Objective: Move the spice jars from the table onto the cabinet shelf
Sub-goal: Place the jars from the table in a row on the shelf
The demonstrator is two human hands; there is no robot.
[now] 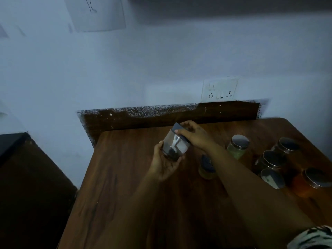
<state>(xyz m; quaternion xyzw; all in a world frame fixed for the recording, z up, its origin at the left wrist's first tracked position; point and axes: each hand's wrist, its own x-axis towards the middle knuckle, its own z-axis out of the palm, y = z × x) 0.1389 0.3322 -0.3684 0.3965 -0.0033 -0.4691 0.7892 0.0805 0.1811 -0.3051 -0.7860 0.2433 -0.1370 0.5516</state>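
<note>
Both hands hold one clear jar (175, 147) tilted above the far part of the wooden table (125, 177): the left hand (164, 163) cups its base from below, fingers curled round the glass, and the right hand (195, 134) grips its dark lid (177, 129) from the far side. The jar has dark contents low inside. Just right of the left hand a small jar with yellowish contents (206, 168) stands on the table. Further right stand five more jars with metal lids, among them a green-filled jar (237, 147) and an orange-filled jar (309, 182) nearest the right edge
</note>
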